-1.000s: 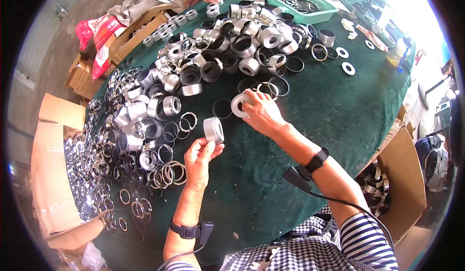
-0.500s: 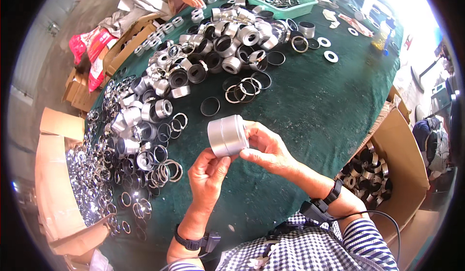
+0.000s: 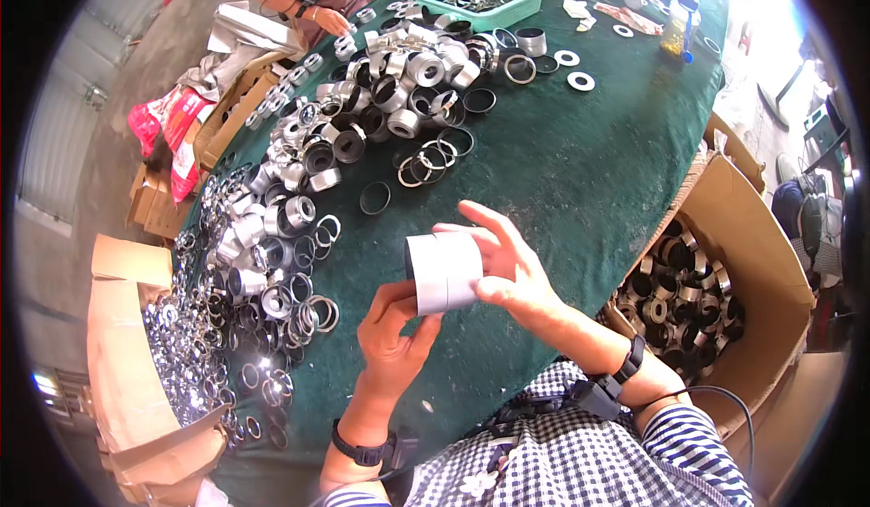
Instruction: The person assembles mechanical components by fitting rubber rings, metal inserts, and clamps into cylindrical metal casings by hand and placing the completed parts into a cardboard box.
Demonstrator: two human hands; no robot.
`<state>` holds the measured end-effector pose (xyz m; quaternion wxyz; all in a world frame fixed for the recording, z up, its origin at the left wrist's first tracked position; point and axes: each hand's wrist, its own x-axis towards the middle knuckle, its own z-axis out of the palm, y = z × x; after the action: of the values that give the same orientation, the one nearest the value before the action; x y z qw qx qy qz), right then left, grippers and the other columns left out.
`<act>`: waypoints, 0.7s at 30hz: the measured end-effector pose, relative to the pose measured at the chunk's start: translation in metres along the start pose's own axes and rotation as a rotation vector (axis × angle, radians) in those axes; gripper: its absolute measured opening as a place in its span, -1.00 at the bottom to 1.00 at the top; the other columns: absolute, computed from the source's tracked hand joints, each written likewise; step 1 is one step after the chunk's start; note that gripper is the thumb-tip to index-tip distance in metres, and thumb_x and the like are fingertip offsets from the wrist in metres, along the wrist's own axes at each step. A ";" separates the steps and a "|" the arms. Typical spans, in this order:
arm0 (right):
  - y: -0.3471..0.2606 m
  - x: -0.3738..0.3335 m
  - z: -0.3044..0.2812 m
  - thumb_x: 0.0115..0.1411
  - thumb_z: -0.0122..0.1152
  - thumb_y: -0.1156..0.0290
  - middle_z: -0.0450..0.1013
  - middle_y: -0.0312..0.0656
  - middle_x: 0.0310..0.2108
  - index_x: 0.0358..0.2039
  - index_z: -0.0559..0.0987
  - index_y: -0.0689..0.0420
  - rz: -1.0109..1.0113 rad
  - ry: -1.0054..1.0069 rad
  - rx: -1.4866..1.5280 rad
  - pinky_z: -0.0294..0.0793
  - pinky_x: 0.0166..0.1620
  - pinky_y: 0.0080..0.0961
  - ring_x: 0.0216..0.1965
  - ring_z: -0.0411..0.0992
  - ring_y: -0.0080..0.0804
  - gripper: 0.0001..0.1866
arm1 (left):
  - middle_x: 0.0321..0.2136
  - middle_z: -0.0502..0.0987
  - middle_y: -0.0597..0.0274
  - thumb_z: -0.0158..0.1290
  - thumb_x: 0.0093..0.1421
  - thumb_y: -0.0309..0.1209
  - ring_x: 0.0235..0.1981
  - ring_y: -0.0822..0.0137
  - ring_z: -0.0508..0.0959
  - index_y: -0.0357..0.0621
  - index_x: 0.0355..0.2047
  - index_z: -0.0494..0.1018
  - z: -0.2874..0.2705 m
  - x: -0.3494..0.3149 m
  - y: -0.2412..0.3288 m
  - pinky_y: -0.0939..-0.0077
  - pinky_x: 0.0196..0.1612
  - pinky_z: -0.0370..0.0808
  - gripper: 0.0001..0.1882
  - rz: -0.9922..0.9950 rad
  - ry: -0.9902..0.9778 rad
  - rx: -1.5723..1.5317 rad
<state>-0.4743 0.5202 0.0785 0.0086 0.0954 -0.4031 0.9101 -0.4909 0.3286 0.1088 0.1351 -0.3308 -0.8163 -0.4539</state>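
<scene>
A smooth silver metal sleeve (image 3: 444, 273), a short wide cylinder with a thin groove round its middle, is held above the green table in front of me. Its left end shows a dark opening. My left hand (image 3: 396, 333) grips it from below at the left end, fingers behind and thumb at the lower edge. Around the right end, my right hand (image 3: 515, 276) holds it loosely, with the thumb on the near edge. One right finger is raised clear, and others pass behind the sleeve. The right end face is hidden by that hand.
Silver sleeves (image 3: 390, 90) lie piled on the green cloth (image 3: 580, 163), with loose rings (image 3: 426, 164) nearby. A cardboard box (image 3: 757, 262) of parts stands at right, another carton (image 3: 127, 353) at left. Farther back are a green basket (image 3: 521, 9), a bottle (image 3: 678, 27) and a co-worker's hand (image 3: 328, 21).
The sleeve has turned, so its left opening now shows, and has shifted slightly right and nearer. My right fingers have loosened and spread, one lifting away. The whole view has shifted slightly.
</scene>
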 end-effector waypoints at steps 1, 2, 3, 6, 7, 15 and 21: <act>-0.003 -0.002 0.001 -0.02 0.53 0.10 0.24 -0.02 0.24 0.40 0.02 0.01 0.041 -0.038 -0.051 0.37 0.18 -0.23 0.18 0.32 -0.24 0.10 | -0.28 0.56 0.13 0.27 0.02 -0.60 -0.32 0.23 0.61 -0.19 -0.33 0.52 0.002 0.000 0.002 0.48 -0.29 0.53 -0.80 0.031 -0.016 0.033; -0.004 -0.004 0.003 -0.01 0.52 0.14 0.31 -0.10 0.14 0.36 0.11 0.02 0.007 -0.070 -0.107 0.34 0.19 -0.26 0.16 0.32 -0.30 0.01 | -0.26 0.56 0.13 0.26 0.02 -0.60 -0.32 0.23 0.61 -0.18 -0.34 0.52 0.004 0.000 0.004 0.48 -0.29 0.54 -0.81 0.061 -0.030 0.067; -0.004 -0.005 0.003 -0.01 0.52 0.14 0.31 -0.10 0.14 0.36 0.11 0.02 0.005 -0.068 -0.104 0.34 0.19 -0.26 0.16 0.32 -0.30 0.01 | -0.26 0.56 0.13 0.26 0.02 -0.60 -0.32 0.23 0.61 -0.18 -0.34 0.52 0.004 -0.001 0.004 0.48 -0.29 0.54 -0.81 0.062 -0.035 0.068; -0.005 -0.004 0.004 -0.02 0.51 0.17 0.35 -0.17 0.09 0.29 0.22 0.05 -0.028 -0.068 -0.236 0.32 0.21 -0.26 0.15 0.33 -0.34 -0.09 | -0.16 0.53 0.07 0.22 0.05 -0.62 -0.20 0.28 0.57 -0.25 -0.26 0.52 0.005 -0.007 -0.002 0.46 -0.24 0.51 -0.79 0.128 -0.065 0.090; -0.006 -0.005 0.004 -0.02 0.51 0.17 0.35 -0.17 0.09 0.29 0.22 0.05 -0.029 -0.067 -0.234 0.32 0.21 -0.26 0.15 0.33 -0.34 -0.09 | -0.08 0.49 0.04 0.22 0.07 -0.55 -0.17 0.28 0.56 -0.26 -0.13 0.45 0.006 -0.008 -0.004 0.45 -0.21 0.53 -0.66 0.129 -0.040 0.061; -0.007 -0.006 -0.009 -0.07 0.53 0.27 0.32 -0.10 0.12 0.26 0.26 0.14 -0.364 -0.127 -0.703 0.34 0.20 -0.29 0.16 0.34 -0.26 -0.09 | 0.23 0.21 -0.10 0.17 0.16 -0.06 0.10 0.16 0.46 -0.25 0.37 -0.08 -0.006 0.008 0.021 0.29 0.02 0.51 -0.04 -0.542 -0.150 -0.755; -0.012 -0.005 -0.013 -0.04 0.53 0.24 0.18 -0.03 0.29 0.34 0.18 0.13 -0.432 -0.251 -0.796 0.27 0.26 -0.24 0.29 0.21 -0.19 -0.02 | 0.12 0.32 -0.03 0.28 0.04 -0.35 0.13 0.18 0.41 -0.23 0.36 -0.01 -0.002 0.025 0.028 0.32 0.18 0.38 -0.04 -0.599 -0.216 -0.755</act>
<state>-0.4704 0.5382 0.0777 0.1851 0.2759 -0.6896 0.6435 -0.4911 0.3481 0.1411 -0.2163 -0.1525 -0.6635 -0.6998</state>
